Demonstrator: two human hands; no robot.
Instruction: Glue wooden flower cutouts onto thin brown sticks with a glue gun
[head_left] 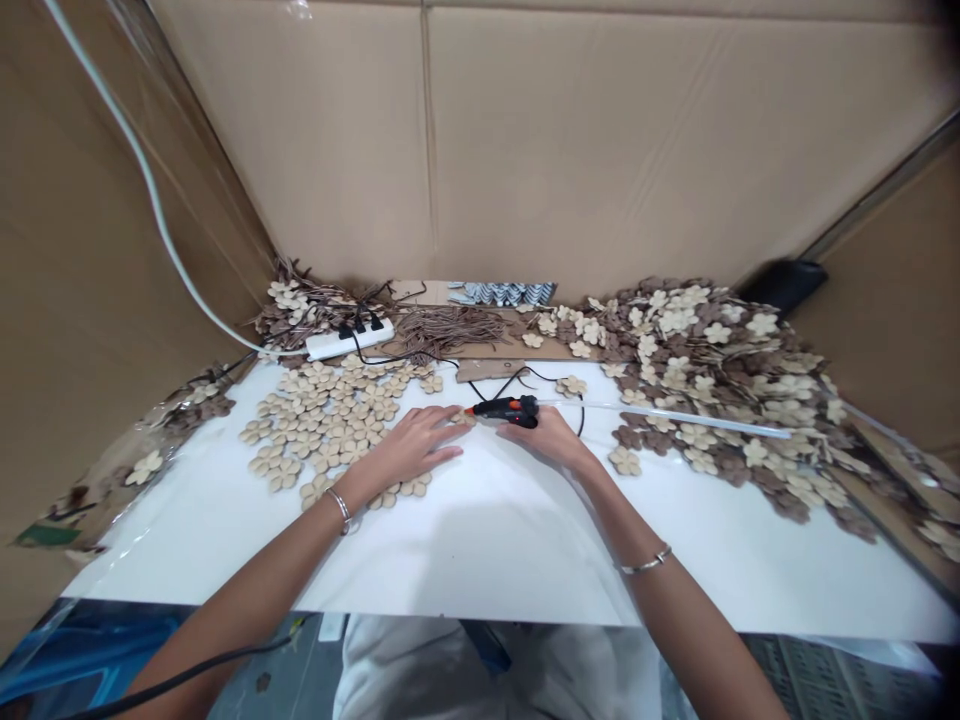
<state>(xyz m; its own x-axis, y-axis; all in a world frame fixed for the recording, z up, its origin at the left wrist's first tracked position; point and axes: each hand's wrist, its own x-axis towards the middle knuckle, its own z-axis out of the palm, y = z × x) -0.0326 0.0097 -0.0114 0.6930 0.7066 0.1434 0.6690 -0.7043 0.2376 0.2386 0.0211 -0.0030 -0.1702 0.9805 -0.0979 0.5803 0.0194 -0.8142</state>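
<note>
My right hand (553,436) grips a black hot glue gun (504,408) with an orange tip, which points left. A long clear glue stick (675,415) sticks out of its rear to the right. Directly under the tip is a small beige felt flower (463,416). The outstretched fingers of my left hand (415,442) reach the near side of that flower, with the thumb apart from them; a firm grip does not show. Beside my left hand spreads a group of beige flowers (330,405) on the white tabletop (480,560).
A white power strip (351,340) with black plugs stands at the back left. Brown strips (450,330) lie at the back middle, behind a cardboard piece (491,370). Beige and brown flowers pile up (720,380) on the right. Cardboard walls (562,140) enclose the table.
</note>
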